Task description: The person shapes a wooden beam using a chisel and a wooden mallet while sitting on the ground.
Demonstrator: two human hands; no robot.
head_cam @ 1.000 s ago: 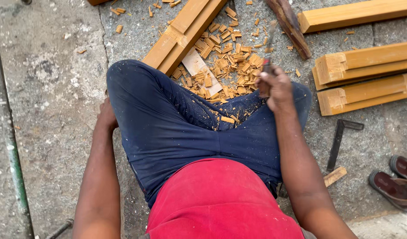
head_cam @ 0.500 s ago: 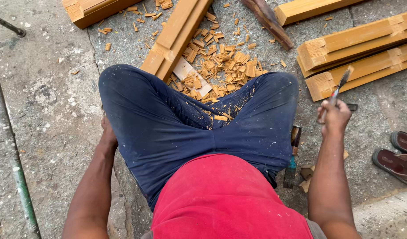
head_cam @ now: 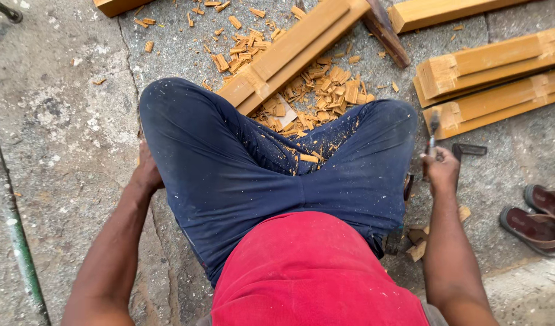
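Chisel (head_cam: 433, 134) stands nearly upright in the right hand (head_cam: 441, 170), whose fingers are closed around its handle, just beside the right knee over the concrete floor (head_cam: 78, 108). A hammer (head_cam: 461, 158) lies on the floor just behind that hand. The left hand (head_cam: 147, 172) rests flat beside the left thigh; whether its fingers are curled cannot be told. Wood chips (head_cam: 325, 90) litter the floor around a grooved timber rail (head_cam: 292, 54).

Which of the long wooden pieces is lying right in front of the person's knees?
The wooden beam running diagonally between the knees, with wood chips all around it. The other beams lie stacked off to the right.
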